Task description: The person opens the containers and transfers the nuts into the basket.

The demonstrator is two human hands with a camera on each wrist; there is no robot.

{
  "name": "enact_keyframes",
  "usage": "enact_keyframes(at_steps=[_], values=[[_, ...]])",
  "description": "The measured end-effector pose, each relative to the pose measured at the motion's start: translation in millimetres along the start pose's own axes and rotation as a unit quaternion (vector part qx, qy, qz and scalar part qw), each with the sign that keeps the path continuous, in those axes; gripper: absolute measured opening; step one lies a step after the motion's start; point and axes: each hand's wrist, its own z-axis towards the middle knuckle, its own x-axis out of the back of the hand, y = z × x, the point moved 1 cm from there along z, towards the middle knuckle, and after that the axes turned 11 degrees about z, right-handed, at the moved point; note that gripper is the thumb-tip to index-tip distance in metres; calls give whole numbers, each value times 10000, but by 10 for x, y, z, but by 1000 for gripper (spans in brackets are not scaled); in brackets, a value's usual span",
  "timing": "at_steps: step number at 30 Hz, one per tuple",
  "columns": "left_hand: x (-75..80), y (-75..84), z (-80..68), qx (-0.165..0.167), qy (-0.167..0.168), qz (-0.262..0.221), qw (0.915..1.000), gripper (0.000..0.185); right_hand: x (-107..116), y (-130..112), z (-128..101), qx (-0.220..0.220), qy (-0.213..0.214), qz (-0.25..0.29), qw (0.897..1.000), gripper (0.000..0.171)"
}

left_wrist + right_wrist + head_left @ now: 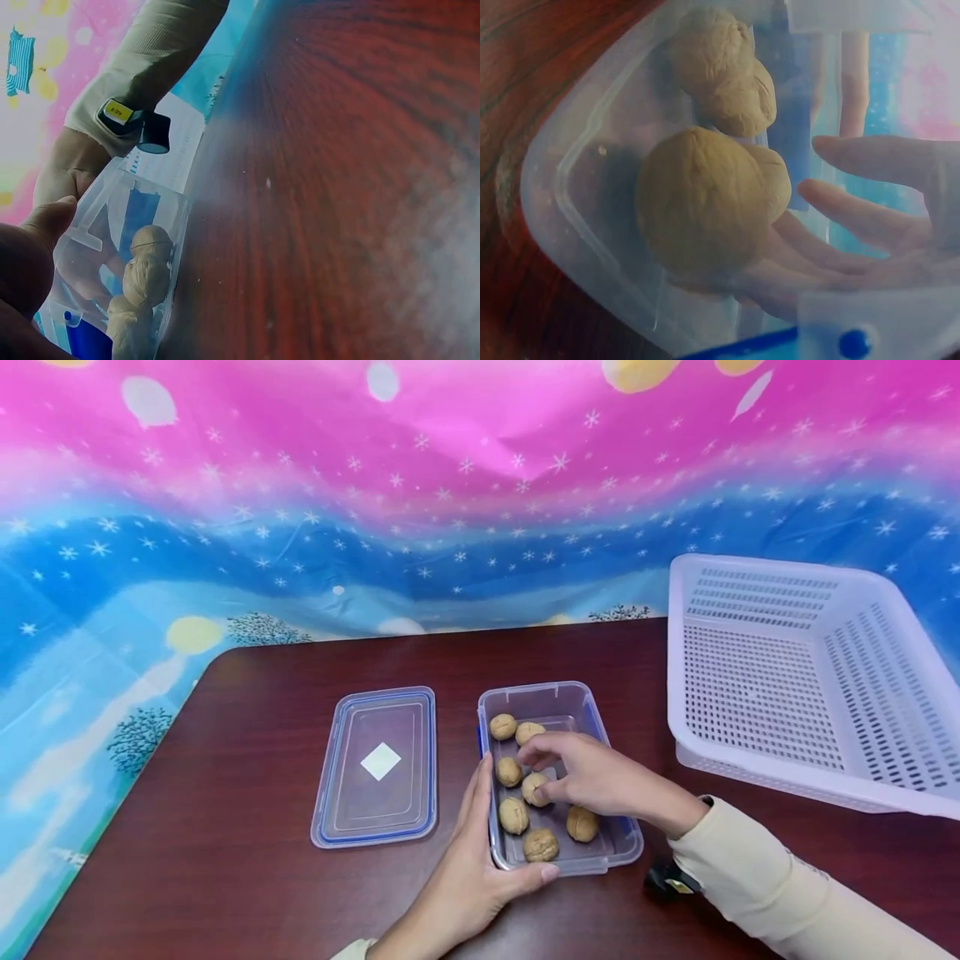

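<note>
A clear plastic container (pixel 618 843) stands uncovered on the table with several walnuts (pixel 513 816) inside. My left hand (pixel 474 872) holds its near left corner, fingers along the left wall and thumb along the near side. Over the walnuts, my right hand (pixel 588 772) reaches in from the right, its thumb overlapping one middle walnut (pixel 531 786) in the head view. Through the wall in the right wrist view, two fingertips (pixel 825 148) sit just above the walnuts, with a gap between them. Other fingers are partly hidden behind a large walnut (pixel 697 202).
Left of the container lies its clear lid (pixel 348 802) with a blue seal and a white diamond label (pixel 380 762). A white perforated basket (pixel 682 735) stands at the right. Behind the dark wooden table (pixel 225 860) hangs a colourful patterned cloth (pixel 420 527).
</note>
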Motion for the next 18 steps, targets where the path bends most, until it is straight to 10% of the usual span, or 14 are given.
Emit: enact_keyframes(at_steps=[18], values=[[12,7,-10,76,-176,-51,9998,132,-20,35,28,28,-200,-319,9993,28]])
